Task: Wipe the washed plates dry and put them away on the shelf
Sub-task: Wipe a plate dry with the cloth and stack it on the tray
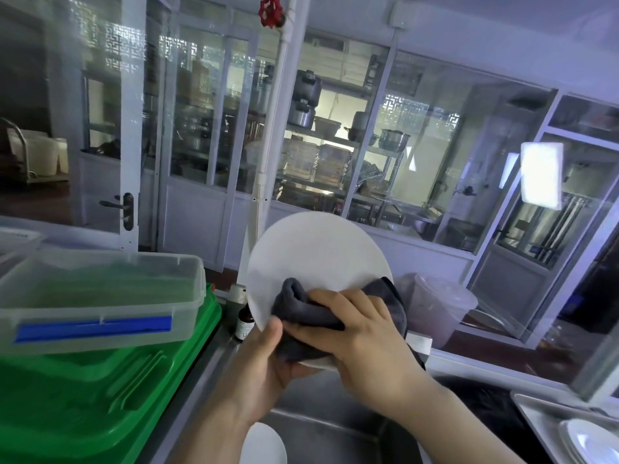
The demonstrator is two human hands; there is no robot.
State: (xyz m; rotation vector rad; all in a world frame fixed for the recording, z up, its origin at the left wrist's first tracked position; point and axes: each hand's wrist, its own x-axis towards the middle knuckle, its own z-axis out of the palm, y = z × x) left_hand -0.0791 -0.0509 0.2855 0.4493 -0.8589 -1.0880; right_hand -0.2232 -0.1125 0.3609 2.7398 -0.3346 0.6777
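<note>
Steel sink (321, 426) | left hand (264, 360) grips plate (315, 249) | right hand (361, 333) presses cloth (301, 309) — labels unreadable

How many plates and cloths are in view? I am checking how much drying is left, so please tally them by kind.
Plate held up and being wiped: 1
Plate low in the sink: 1
Plates on the tray at the right: at least 2, the stack is cut off by the frame edge
Grey cloth: 1
Total: at least 5 things, 4 of them plates
</note>
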